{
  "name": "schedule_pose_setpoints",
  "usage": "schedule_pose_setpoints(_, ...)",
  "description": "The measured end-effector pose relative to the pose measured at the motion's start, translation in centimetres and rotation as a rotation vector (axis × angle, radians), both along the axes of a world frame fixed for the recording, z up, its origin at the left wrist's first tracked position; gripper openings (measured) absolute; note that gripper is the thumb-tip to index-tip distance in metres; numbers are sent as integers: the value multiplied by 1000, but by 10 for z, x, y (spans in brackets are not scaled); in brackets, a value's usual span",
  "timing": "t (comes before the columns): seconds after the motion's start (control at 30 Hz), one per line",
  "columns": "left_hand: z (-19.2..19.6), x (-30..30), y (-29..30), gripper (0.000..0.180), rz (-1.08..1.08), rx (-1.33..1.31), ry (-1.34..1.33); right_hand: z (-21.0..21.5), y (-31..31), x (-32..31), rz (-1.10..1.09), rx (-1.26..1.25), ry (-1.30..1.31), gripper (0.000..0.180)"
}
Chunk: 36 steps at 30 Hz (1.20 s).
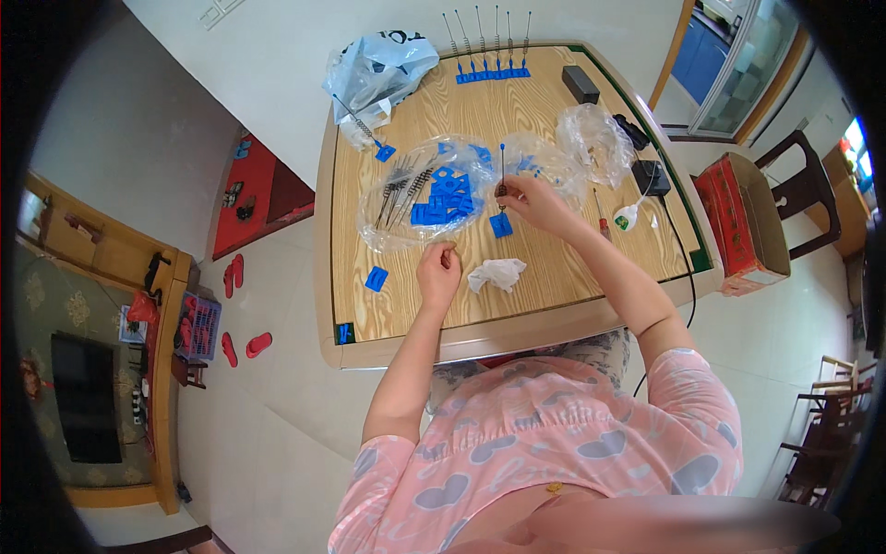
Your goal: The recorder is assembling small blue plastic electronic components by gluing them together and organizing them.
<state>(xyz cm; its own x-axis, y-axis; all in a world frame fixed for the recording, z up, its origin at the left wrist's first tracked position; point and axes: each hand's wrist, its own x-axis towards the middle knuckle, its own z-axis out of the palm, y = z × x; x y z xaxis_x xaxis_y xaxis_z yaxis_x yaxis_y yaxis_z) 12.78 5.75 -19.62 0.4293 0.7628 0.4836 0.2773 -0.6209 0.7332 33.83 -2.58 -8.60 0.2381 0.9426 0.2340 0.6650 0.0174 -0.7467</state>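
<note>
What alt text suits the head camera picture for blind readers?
A person at a wooden table holds a thin rod with a blue base in the right hand, the left hand curled nearby. Beyond lie blue pieces, springs and clear plastic; six rods stand along the far edge.

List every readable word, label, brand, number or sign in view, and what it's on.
Light-blue bag: large dark letters, partly lost in the folds; wording left out here.
Pink shirt: pale script among gray hearts, too faint to read surely.
Red carton: pale markings, too small to read.
White rounded object: green mark, too small to read.
Blue pieces, black box: no text I can make out.
</note>
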Motion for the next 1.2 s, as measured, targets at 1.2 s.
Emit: schedule_pose_setpoints(1.2, 15, 18, -7, 39, -127, 147, 210, 9, 17, -29, 303, -65, 33, 16)
